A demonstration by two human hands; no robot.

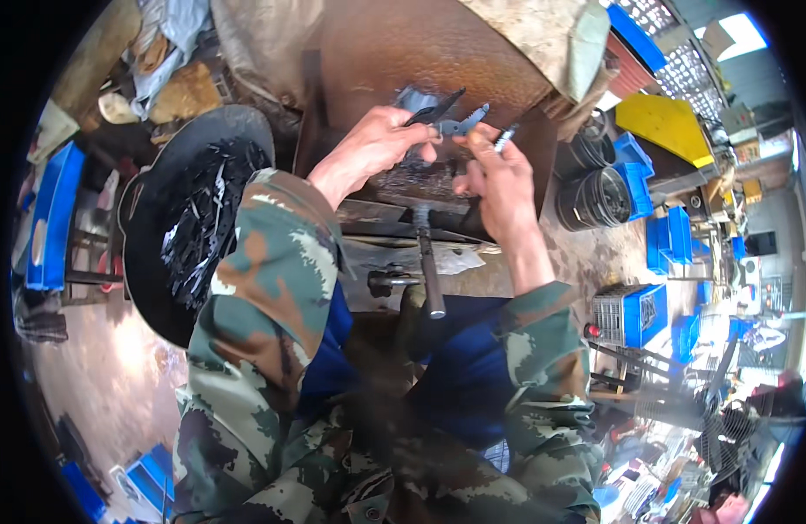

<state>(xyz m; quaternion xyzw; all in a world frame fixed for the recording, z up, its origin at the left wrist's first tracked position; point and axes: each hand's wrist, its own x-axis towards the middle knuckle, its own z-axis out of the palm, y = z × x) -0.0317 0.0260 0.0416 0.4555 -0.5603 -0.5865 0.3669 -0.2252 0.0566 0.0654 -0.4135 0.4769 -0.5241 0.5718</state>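
Observation:
My left hand point(378, 147) is closed on a thin dark blade-like metal piece point(436, 108) that points up and to the right. A grey metal piece with a notched edge point(469, 120) lies between the fingertips of both hands. My right hand point(505, 182) is closed, with thumb and fingers at the grey piece. A small light ribbed part point(505, 137) sticks out by the right fingers; its kind is unclear. Whether the dark and grey pieces are joined is hidden by my fingers. Both hands are above a wet, brown metal worktop point(368, 52).
A black tub point(145, 288) of dark metal pieces point(202, 218) stands left. A metal bar point(430, 275) juts toward me from the worktop's front. Dark buckets point(586, 199), blue bins point(643, 314) and a yellow panel point(665, 127) are at the right. Cloth sheets point(268, 44) hang behind.

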